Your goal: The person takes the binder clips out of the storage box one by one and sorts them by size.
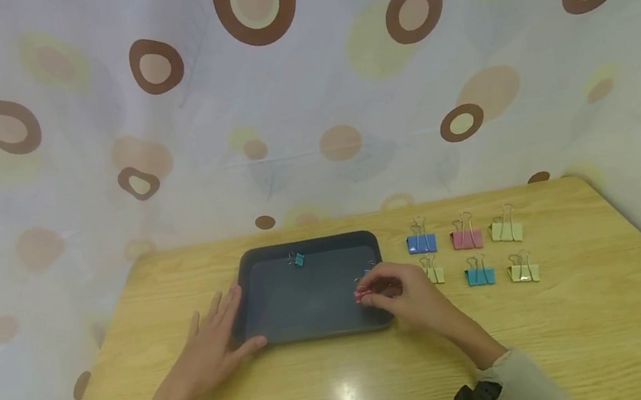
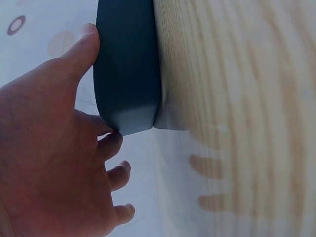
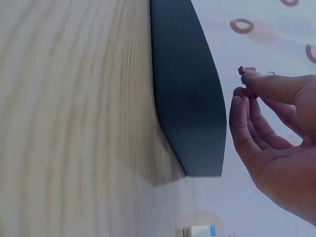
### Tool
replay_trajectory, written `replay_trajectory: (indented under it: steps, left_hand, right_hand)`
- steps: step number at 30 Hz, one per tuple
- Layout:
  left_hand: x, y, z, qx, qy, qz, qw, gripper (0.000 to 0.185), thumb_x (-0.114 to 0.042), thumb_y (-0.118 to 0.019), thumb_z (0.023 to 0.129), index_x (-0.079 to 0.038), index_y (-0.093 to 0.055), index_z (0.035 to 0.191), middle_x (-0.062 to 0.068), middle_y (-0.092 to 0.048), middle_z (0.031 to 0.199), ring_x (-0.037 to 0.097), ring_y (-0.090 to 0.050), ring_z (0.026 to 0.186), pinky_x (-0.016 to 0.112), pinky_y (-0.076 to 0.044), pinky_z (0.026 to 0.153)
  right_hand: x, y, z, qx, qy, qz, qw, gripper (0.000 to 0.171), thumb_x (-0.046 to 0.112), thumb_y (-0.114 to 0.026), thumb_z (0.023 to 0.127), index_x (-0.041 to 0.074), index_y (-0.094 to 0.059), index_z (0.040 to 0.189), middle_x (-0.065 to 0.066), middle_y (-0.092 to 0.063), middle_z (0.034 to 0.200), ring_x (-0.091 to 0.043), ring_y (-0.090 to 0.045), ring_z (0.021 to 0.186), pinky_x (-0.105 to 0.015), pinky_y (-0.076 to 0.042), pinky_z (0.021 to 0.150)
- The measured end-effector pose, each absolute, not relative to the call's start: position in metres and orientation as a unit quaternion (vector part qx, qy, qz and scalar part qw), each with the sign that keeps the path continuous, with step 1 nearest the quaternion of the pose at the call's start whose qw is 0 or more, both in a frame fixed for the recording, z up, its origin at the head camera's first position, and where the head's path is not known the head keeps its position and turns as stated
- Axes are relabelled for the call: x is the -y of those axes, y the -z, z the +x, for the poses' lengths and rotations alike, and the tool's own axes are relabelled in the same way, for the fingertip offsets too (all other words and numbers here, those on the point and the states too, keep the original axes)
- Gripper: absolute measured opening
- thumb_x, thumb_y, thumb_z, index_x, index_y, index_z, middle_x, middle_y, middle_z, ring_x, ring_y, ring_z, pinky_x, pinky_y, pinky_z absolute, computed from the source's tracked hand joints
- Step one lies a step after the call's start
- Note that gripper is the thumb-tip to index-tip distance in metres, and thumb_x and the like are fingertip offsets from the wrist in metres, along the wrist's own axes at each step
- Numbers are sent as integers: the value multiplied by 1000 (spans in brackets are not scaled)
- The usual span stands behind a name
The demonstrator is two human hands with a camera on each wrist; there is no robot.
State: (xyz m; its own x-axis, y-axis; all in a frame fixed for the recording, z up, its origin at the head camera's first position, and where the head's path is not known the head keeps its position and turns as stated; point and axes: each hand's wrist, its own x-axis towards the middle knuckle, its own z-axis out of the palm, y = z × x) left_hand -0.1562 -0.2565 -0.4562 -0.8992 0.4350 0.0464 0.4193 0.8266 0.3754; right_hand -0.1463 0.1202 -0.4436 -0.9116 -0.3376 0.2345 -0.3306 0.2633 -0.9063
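A dark grey tray (image 1: pixel 304 303) lies on the wooden table. Over its right end my right hand (image 1: pixel 414 292) pinches a small pinkish-red binder clip (image 1: pixel 362 294) between thumb and fingers; the right wrist view shows the clip above the tray's rim. My left hand (image 1: pixel 206 350) lies with fingers spread at the tray's left side, touching its edge. Inside the tray, a small teal binder clip (image 1: pixel 300 260) sits near the far wall. A small blue binder clip (image 1: pixel 368 271) is by the right wall, partly hidden by my right hand.
Right of the tray stand two rows of binder clips: blue (image 1: pixel 422 245), pink (image 1: pixel 467 239) and pale green (image 1: pixel 507 232) at the back; yellow (image 1: pixel 438 275), teal (image 1: pixel 480 276) and another yellow (image 1: pixel 524 273) in front. A patterned curtain (image 1: pixel 308 107) hangs behind the table.
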Motion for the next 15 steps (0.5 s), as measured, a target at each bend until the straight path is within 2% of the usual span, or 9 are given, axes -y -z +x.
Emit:
replay_trajectory:
  steps: [5, 11, 15]
  left_hand:
    - [257, 455, -156, -955, -192, 223, 24, 99, -60, -61, 97, -7, -13, 165, 14, -15, 170, 47, -10, 154, 77, -4, 114]
    - [255, 453, -155, -956, -191, 222, 27, 99, -59, -62, 97, -6, -13, 165, 15, -16, 170, 47, -11, 154, 77, -4, 115]
    - [255, 453, -155, -956, -190, 222, 29, 99, -60, -61, 97, -6, -13, 165, 14, -16, 170, 46, -10, 154, 76, -4, 115]
  right_hand:
    - [-138, 445, -139, -783, 592, -189, -11, 14, 4, -76, 92, 6, -75, 106, -6, -77, 101, -24, -75, 95, -32, -62, 79]
    - [-158, 451, -131, -798, 581, -157, -34, 12, 7, -76, 93, 6, -76, 105, -6, -77, 101, -23, -75, 93, -29, -61, 81]
    - [-168, 453, -126, -799, 585, -137, -35, 11, 8, -76, 93, 4, -76, 104, -9, -76, 102, -26, -75, 93, -29, -61, 81]
